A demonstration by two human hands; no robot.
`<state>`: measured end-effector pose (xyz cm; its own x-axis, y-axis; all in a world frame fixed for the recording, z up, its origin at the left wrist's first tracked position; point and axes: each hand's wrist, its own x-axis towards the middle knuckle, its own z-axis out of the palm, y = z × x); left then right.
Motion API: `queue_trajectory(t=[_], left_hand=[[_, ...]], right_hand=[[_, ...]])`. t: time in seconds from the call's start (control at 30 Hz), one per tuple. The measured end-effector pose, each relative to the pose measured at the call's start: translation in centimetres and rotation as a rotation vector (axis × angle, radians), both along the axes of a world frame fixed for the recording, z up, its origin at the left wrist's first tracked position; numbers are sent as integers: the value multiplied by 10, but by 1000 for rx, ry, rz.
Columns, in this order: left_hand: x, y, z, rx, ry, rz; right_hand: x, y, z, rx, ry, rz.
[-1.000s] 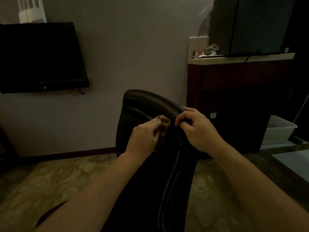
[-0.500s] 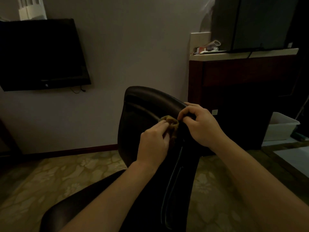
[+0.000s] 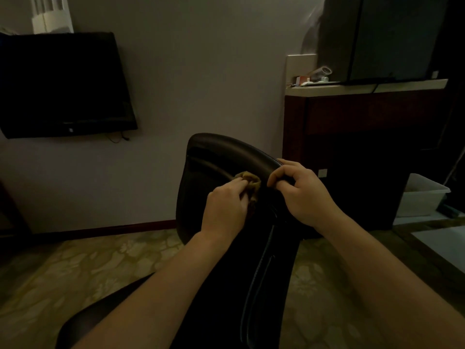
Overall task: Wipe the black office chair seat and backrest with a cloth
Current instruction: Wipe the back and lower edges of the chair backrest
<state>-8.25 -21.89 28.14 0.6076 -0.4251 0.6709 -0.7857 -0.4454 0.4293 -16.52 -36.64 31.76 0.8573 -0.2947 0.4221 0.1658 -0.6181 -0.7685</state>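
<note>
Dim, low light throughout. Plain pale wall [image 3: 201,71] ahead, dark red-brown baseboard [image 3: 113,229] along bottom. Black TV [image 3: 60,84] wall-mounted at left, screen off, loose cables [image 3: 118,138] hanging under lower right corner. White object [image 3: 51,18] above TV, too blurred to identify. Floor [image 3: 88,268] yellowish-green with pale floral pattern. Dark wood cabinet [image 3: 352,147] at right against wall, pale top [image 3: 364,88]. Large dark box [image 3: 392,36] standing on top; small clutter [image 3: 317,75] just beside it at left end, pale wall plate [image 3: 300,65] behind. White bin [image 3: 422,197] on floor right of cabinet. Pale flat panel [image 3: 442,240] on floor at far right.
</note>
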Motion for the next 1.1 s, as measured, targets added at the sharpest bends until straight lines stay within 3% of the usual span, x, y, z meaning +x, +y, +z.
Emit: queue_trajectory(t=[0.4, 0.8, 1.1], left_hand=[[-32, 4, -13, 44, -128, -87], [-25, -3, -11, -28, -26, -26], [-16, 4, -11, 91, -156, -89]], right_hand=[[1, -2, 0, -14, -4, 7], [6, -5, -3, 8, -10, 5], [7, -6, -1, -2, 9, 19]])
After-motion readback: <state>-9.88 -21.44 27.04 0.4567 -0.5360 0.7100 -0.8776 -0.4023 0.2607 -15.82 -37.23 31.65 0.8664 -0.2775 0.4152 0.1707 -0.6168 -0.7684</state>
